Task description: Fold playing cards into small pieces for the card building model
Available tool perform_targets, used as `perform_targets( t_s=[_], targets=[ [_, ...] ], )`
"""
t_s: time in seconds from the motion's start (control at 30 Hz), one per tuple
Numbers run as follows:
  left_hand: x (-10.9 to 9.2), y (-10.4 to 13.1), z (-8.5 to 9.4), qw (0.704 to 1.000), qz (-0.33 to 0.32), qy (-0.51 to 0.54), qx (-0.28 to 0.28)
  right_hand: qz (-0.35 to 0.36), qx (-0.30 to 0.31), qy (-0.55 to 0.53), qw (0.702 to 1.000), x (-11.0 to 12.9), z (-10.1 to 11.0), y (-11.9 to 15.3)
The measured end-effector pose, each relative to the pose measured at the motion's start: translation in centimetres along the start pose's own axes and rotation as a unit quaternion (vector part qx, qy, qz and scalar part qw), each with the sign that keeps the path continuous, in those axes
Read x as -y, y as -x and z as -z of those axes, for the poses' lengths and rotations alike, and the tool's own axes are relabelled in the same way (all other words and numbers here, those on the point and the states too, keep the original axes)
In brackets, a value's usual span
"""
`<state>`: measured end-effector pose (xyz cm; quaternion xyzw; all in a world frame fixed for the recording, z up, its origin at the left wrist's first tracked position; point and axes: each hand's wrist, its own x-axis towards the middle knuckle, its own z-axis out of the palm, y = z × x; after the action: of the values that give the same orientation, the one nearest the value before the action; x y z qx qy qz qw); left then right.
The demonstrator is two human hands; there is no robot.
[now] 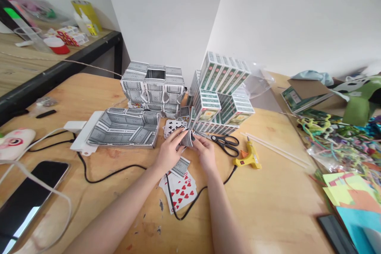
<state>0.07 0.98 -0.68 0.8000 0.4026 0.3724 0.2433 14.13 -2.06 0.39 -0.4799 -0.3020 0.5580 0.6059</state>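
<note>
Both hands — left hand [170, 151], right hand [205, 154] — fingers pinched on perhaps a folded card [187, 138].

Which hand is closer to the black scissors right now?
Right. The right hand sits just left of the scissors, nearly touching the blades, gripping a folded card piece. The left hand holds that piece from the far side, farther away.
</note>
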Motion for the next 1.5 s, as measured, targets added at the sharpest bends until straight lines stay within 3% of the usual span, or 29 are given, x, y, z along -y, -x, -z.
perform_targets(
  t_s=[0.6, 0.97, 1.07, 1.23, 1.5],
  targets=[
    [-0.1, 0.3, -0.3, 0.999, -0.030, -0.011, -0.003, -0.031, -0.064, -0.035, 0.997, -0.1, 0.3, -0.2],
    [-0.2, 0.4, -0.2, 0.998, -0.045, -0.032, 0.003, -0.002, -0.157, 0.097, 0.983, 0.1, -0.4, 0.0],
    [-0.2, 0.4, -0.3, 0.998, -0.041, -0.047, -0.004, 0.013, -0.146, 0.091, 0.985, -0.1, -0.4, 0.1],
    [-0.1, 0.2, -0.2, 0.998, -0.029, -0.054, -0.035, 0.031, -0.076, 0.044, 0.996, -0.7, -0.1, 0.0],
    [-0.1, 0.1, 0.0, 0.997, -0.016, -0.056, -0.057, 0.067, -0.002, 0.073, 0.995, -1.1, 0.1, 0.2]
  ],
)
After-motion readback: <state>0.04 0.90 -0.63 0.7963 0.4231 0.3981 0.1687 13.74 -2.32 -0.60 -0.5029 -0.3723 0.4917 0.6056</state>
